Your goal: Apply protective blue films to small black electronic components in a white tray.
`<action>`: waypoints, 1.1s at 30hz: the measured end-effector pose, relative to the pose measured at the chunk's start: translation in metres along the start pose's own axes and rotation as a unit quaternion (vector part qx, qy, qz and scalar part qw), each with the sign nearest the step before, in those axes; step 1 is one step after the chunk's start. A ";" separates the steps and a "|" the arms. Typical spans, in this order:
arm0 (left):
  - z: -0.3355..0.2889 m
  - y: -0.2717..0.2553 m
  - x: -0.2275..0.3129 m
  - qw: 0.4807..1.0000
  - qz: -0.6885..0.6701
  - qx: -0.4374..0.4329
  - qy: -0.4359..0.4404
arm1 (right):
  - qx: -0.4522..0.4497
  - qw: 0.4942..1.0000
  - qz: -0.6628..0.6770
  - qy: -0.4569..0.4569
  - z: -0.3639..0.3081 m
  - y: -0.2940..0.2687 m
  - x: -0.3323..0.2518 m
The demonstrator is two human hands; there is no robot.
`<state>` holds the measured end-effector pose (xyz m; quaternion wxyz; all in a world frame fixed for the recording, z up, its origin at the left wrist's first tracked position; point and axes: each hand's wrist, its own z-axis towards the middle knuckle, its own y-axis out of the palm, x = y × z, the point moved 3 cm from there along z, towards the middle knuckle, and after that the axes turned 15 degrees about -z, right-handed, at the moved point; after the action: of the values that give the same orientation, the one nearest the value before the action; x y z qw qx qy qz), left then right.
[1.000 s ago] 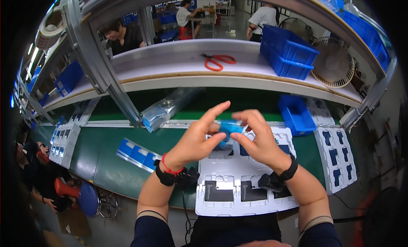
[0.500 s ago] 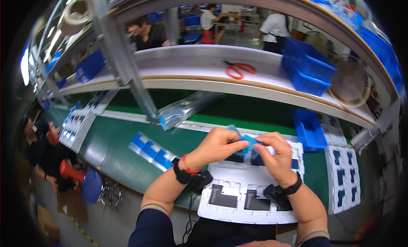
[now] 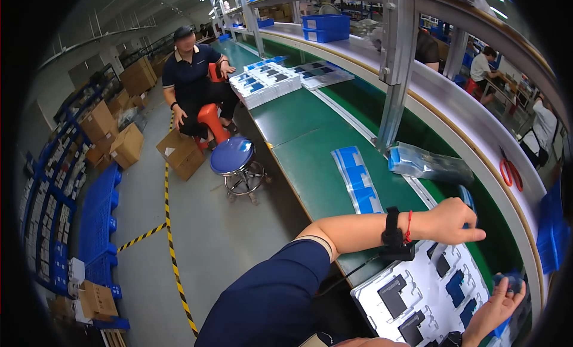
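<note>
My left hand (image 3: 450,221) is curled, thumb stretched out, above the far edge of a white moulded tray (image 3: 425,274). A blue film strip (image 3: 467,199) sticks up past its fingers and seems gripped in them. At the lower right my right hand (image 3: 496,310) pinches a small dark blue piece (image 3: 507,282) between thumb and fingers; its exact kind is unclear. Flat black L-shaped parts (image 3: 393,296) lie in the tray's pockets, with dark blue ones (image 3: 455,288) beside them. My forearm and the frame's rim hide part of the tray.
A strip of blue-and-clear film sheets (image 3: 357,179) lies on the green bench (image 3: 292,123), near a clear plastic bag (image 3: 427,162). A metal post (image 3: 396,66) carries the shelf, where red scissors (image 3: 510,173) lie. A person sits by stacked trays (image 3: 265,96); a blue stool (image 3: 231,154) stands left.
My view has swung to the left. My hands, together over the tray on blue film before, are now apart, the left toward the bench's back, the right lower right with the dark blue piece.
</note>
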<state>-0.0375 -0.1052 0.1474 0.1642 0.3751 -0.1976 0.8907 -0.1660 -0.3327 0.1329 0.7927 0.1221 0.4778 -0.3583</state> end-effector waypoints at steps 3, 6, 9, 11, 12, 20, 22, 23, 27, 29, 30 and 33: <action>-0.006 0.006 0.002 0.998 -0.029 -0.042 0.025 | -0.053 0.998 -0.023 -0.002 -0.017 0.030 -0.022; -0.009 0.014 0.001 0.993 -0.052 -0.078 0.069 | -0.168 0.983 -0.071 -0.030 -0.032 0.048 -0.030; -0.008 0.016 0.007 0.985 -0.075 -0.128 0.088 | -0.201 0.975 -0.093 -0.017 -0.040 0.054 -0.027; -0.008 0.020 0.004 0.978 -0.058 -0.191 0.054 | -0.201 0.972 -0.111 -0.042 -0.039 0.054 -0.022; -0.009 0.019 0.003 0.979 -0.056 -0.189 0.053 | -0.191 0.975 -0.105 -0.036 -0.038 0.054 -0.020; -0.005 0.014 0.001 0.987 -0.050 -0.143 0.054 | -0.184 0.978 -0.098 0.028 -0.022 0.039 0.007; -0.005 0.011 0.004 0.988 -0.040 -0.138 0.061 | -0.179 0.978 -0.098 0.031 -0.020 0.039 0.008; -0.004 0.010 0.007 0.988 -0.029 -0.134 0.067 | -0.177 0.979 -0.100 0.029 -0.019 0.038 0.008; 0.000 0.002 0.003 0.990 -0.039 -0.083 0.106 | -0.145 0.986 -0.076 0.019 -0.014 0.032 0.007; 0.006 -0.018 0.001 0.992 0.051 0.020 0.117 | -0.119 0.992 -0.049 0.014 -0.013 0.029 0.004; 0.008 -0.028 -0.003 0.986 0.078 0.064 0.131 | -0.104 0.993 -0.046 0.020 -0.012 0.029 0.000; 0.014 -0.051 0.008 0.948 0.189 0.183 0.178 | -0.095 0.995 -0.025 0.002 -0.011 0.020 -0.006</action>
<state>-0.0121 -0.0661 0.1739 -0.0461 0.1900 -0.0665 0.9785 -0.1612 -0.3096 0.1296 0.7903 0.0348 0.5145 -0.3310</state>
